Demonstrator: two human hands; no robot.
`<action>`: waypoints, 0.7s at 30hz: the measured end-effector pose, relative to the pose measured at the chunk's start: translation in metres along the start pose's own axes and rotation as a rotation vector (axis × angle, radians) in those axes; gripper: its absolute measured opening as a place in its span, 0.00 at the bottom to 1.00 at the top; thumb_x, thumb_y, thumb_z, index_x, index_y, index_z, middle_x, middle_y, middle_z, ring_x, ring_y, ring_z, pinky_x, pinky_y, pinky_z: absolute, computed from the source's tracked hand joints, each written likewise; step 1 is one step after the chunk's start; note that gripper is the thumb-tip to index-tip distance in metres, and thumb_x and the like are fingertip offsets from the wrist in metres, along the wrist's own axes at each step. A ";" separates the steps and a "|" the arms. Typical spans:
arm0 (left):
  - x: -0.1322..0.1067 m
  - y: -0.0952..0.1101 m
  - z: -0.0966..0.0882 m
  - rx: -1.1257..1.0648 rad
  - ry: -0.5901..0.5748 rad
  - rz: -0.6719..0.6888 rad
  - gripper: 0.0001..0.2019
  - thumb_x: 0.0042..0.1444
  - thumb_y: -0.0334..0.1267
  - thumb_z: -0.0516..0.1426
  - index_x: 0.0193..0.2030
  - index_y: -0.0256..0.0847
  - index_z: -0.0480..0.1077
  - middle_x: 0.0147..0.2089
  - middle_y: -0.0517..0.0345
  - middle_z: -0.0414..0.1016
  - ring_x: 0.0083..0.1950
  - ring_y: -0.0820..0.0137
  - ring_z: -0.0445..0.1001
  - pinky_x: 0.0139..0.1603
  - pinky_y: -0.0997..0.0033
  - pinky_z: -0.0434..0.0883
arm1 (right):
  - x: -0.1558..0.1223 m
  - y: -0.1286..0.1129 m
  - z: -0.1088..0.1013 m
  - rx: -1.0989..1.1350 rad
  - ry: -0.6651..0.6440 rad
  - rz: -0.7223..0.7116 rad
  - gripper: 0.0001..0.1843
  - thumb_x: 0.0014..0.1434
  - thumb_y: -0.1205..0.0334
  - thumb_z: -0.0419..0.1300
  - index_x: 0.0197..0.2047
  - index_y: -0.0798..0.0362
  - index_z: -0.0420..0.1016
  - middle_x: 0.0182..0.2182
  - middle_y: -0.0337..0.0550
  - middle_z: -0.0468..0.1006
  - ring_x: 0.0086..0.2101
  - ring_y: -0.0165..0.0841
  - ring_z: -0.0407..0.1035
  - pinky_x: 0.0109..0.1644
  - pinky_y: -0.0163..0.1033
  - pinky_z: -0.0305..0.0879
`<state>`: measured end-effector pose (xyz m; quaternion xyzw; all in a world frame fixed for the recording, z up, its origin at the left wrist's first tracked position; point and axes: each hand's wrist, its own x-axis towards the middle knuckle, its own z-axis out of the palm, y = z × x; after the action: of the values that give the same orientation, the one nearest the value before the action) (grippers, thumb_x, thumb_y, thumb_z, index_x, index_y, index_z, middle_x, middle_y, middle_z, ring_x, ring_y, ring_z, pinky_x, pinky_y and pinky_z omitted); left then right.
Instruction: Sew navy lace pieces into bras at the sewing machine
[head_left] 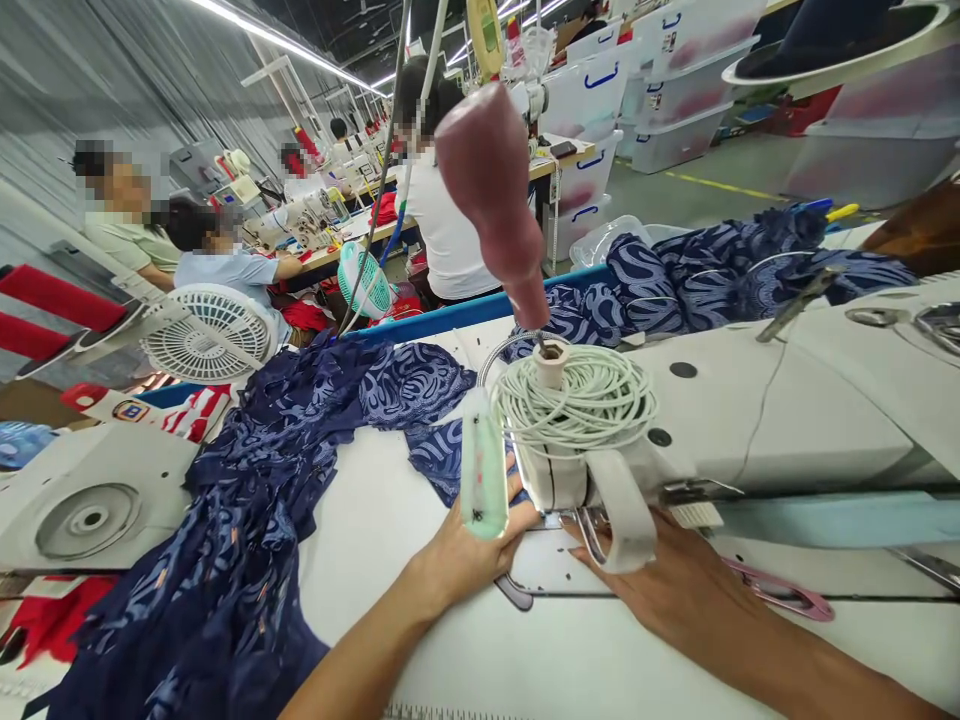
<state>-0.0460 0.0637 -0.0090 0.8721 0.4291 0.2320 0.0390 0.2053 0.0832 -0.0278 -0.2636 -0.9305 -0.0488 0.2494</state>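
Observation:
A white sewing machine (750, 380) stands over the pale worktop, its head between my hands. My left hand (465, 560) lies left of the needle area, fingers stretched forward at the edge of a navy patterned lace piece (435, 455). A pale green upright guard (484, 470) hides part of that hand. My right hand (675, 570) reaches in from the right beside the needle plate (547, 565). Behind a white curved lever (626, 510), most of its fingers are hidden, so I cannot see whether they grip anything. A coil of pale cord (585, 395) sits atop the machine head.
Navy lace pieces (262, 520) pile along the left, with more lace (675, 280) behind the machine. A dark red handle-shaped object (491, 190) rises above the head. Pink thread snips (787, 592) lie at right. A white fan (210, 335) and several people are beyond.

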 end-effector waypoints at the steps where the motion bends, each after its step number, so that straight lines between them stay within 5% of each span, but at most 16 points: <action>1: -0.001 0.000 0.001 0.009 0.008 0.000 0.08 0.62 0.31 0.52 0.32 0.41 0.70 0.32 0.57 0.68 0.38 0.66 0.69 0.48 0.64 0.70 | 0.000 0.000 -0.001 -0.001 0.006 -0.010 0.16 0.66 0.69 0.53 0.52 0.49 0.77 0.42 0.49 0.79 0.46 0.41 0.72 0.42 0.42 0.70; 6: -0.003 0.007 0.000 0.117 0.133 0.032 0.09 0.58 0.26 0.53 0.40 0.41 0.73 0.39 0.53 0.72 0.44 0.64 0.70 0.49 0.60 0.68 | 0.001 0.002 -0.006 0.015 -0.008 -0.011 0.20 0.66 0.74 0.48 0.48 0.51 0.78 0.38 0.50 0.78 0.44 0.41 0.72 0.35 0.39 0.70; 13: 0.000 0.013 0.000 0.192 0.163 0.057 0.10 0.60 0.24 0.52 0.38 0.41 0.72 0.37 0.55 0.75 0.42 0.66 0.71 0.51 0.60 0.67 | 0.012 0.000 -0.013 0.060 0.042 -0.027 0.16 0.67 0.72 0.50 0.43 0.51 0.78 0.36 0.47 0.78 0.40 0.38 0.72 0.45 0.43 0.70; 21: 0.002 0.016 0.007 0.219 0.198 -0.010 0.09 0.62 0.27 0.55 0.40 0.43 0.75 0.39 0.54 0.76 0.46 0.66 0.71 0.55 0.57 0.67 | 0.015 -0.003 -0.014 0.065 0.055 0.006 0.17 0.66 0.73 0.49 0.36 0.52 0.77 0.32 0.45 0.75 0.36 0.35 0.70 0.40 0.40 0.66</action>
<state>-0.0308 0.0561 -0.0099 0.8418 0.4579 0.2685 -0.0977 0.1993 0.0847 -0.0084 -0.2565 -0.9238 -0.0249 0.2833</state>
